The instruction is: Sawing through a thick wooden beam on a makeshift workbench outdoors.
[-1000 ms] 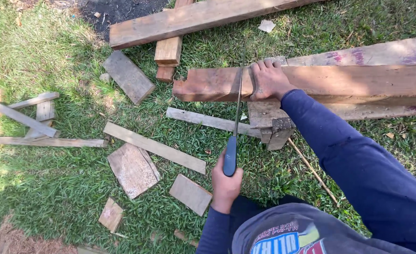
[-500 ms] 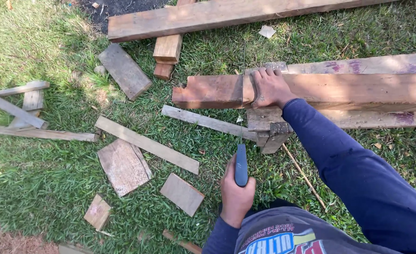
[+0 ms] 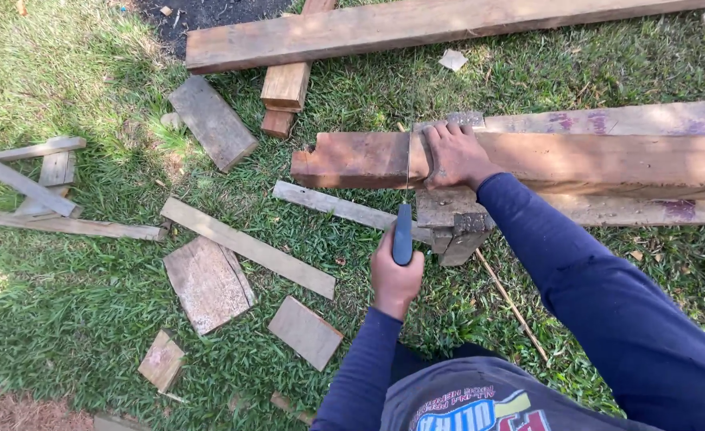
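A reddish-brown wooden plank (image 3: 576,160) lies across a short wooden block (image 3: 452,219) on the grass. My right hand (image 3: 452,156) presses flat on top of the plank, just right of a cut line. My left hand (image 3: 394,279) grips the dark blue handle of a hand saw (image 3: 402,234). Its thin blade, seen edge-on, runs forward through the plank at the cut. The plank's short end (image 3: 352,160) sticks out to the left of the blade.
A long beam (image 3: 416,28) lies across the top, with a shorter block (image 3: 288,80) under it. Several offcuts and thin slats are scattered on the grass at left, among them a flat board (image 3: 209,283) and a long slat (image 3: 244,246). A second plank (image 3: 631,120) lies behind the sawn one.
My left hand drew the saw back toward me, then pushed it forward, so the handle is now close to the plank. My right hand has stayed on the plank.
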